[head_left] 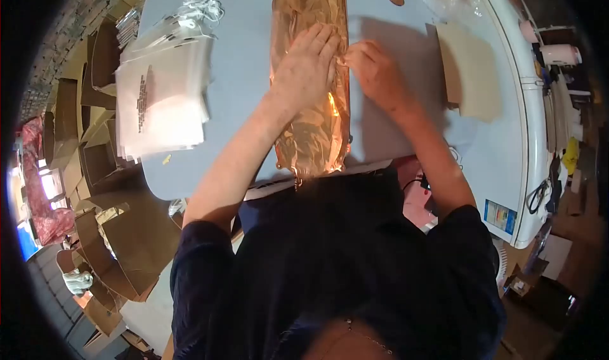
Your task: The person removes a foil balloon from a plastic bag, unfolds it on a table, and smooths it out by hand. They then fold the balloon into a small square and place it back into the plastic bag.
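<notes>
A long, shiny copper-coloured foil package (312,141) lies lengthwise on the pale blue table (238,62), its near end at the table's front edge. Flat on its upper part rests my left hand (307,58), fingers extended and close to each other. At the package's right edge, my right hand (375,71) is closed, thumb and fingers pinching a bit of the foil there. The foil looks crinkled, with bright reflections. What is inside the package cannot be made out.
A stack of clear printed plastic bags (162,100) lies at the left, with white strings (202,11) behind it. Beige sheets (469,71) lie at the right, near crumpled clear plastic (447,1). Cardboard boxes (136,239) stand left of the table. A white appliance edge (533,138) borders the right.
</notes>
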Action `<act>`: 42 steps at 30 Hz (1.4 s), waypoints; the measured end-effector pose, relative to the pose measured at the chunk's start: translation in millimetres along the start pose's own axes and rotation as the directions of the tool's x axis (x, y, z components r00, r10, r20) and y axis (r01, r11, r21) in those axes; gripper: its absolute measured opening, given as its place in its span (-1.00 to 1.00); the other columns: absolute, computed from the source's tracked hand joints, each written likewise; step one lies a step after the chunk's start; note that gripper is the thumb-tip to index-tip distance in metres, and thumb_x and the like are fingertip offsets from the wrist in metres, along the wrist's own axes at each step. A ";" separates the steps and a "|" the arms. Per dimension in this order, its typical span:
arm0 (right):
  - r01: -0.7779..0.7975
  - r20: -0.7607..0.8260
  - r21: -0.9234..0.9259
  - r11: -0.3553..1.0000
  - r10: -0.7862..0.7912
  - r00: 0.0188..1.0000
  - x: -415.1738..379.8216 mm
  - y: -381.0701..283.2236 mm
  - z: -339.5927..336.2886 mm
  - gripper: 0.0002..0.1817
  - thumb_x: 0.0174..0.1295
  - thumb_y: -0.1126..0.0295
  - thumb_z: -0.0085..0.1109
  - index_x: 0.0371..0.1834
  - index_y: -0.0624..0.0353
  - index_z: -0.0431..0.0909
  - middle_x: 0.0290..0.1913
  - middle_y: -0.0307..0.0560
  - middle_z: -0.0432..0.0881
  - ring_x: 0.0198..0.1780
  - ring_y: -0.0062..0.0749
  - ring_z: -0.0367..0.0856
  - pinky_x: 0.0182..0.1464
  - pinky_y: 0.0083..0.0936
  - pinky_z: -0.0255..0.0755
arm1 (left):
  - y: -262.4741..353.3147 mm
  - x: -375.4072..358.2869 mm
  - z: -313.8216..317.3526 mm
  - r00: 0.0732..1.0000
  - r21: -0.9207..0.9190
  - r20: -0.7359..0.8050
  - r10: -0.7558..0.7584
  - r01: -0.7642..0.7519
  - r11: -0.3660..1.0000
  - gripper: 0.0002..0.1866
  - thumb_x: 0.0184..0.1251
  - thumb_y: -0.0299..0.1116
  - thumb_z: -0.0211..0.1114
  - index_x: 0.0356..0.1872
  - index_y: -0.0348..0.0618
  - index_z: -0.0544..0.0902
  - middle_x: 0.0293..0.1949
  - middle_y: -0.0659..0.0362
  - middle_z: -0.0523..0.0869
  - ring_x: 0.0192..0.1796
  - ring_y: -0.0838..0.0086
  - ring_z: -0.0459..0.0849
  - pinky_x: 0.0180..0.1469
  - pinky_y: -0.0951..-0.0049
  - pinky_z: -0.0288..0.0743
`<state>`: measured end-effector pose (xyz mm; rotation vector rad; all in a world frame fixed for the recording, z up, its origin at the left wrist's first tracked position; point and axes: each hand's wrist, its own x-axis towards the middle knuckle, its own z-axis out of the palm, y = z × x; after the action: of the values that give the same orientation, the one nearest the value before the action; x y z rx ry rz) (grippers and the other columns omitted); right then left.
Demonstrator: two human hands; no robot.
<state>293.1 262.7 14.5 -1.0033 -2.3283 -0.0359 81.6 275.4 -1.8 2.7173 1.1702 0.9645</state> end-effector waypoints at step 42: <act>0.109 -0.069 0.208 0.972 -0.096 0.993 -68.9 -118.9 -34.7 -0.63 0.15 0.56 0.40 0.02 0.25 0.53 0.27 0.06 0.64 0.31 0.02 0.61 0.27 -0.16 0.60 | -2.2 -0.8 -0.6 0.999 -0.004 0.046 -0.027 0.027 1.000 -0.45 0.51 -0.35 0.22 0.48 -0.30 0.50 0.51 -0.16 0.48 0.59 -0.05 0.36 0.65 0.04 0.21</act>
<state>268.2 124.1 30.2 -0.7663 -2.2725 0.1374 79.5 276.4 -2.3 2.6975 1.1915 0.8955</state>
